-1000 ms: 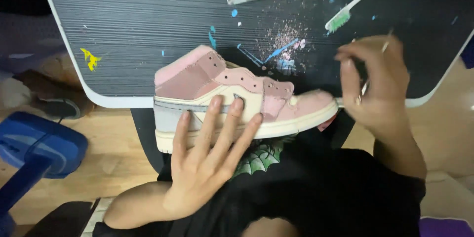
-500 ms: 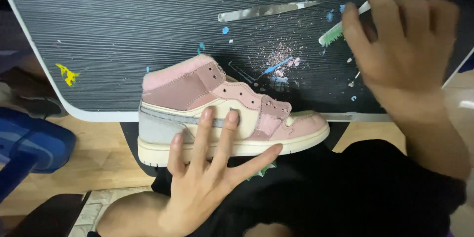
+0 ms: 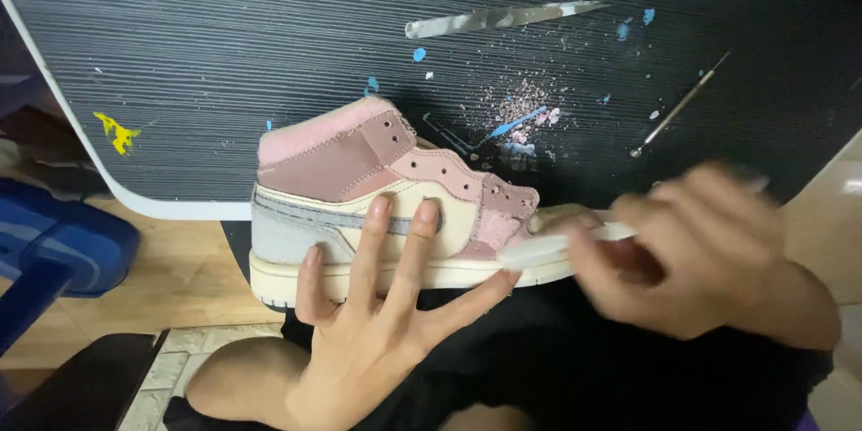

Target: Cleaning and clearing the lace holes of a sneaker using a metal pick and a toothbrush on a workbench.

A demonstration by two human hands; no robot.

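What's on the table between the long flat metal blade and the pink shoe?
In the head view, between the metal blade and the pink shoe lie blue paint spots and a scatter of pinkish crumbs on the dark ribbed table.

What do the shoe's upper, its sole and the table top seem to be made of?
Shoe upper: probably suede or leather, matte pink and cream panels with stitched seams. Sole: likely rubber, a smooth cream band. Table top: fine ridged black surface with a white edge, perhaps plastic or laminate; paint-spattered.
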